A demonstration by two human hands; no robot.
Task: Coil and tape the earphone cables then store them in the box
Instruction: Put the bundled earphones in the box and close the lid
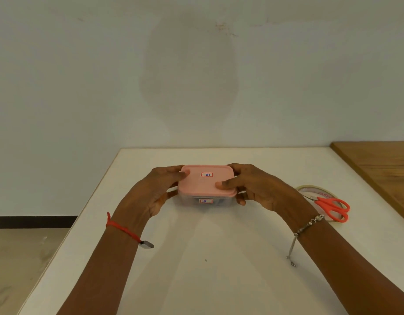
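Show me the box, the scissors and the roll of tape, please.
box [204,185]: head view, middle of its pink lid.
scissors [322,203]: head view, orange handle near the pivot.
roll of tape [309,189]: head view, far rim of the clear ring.
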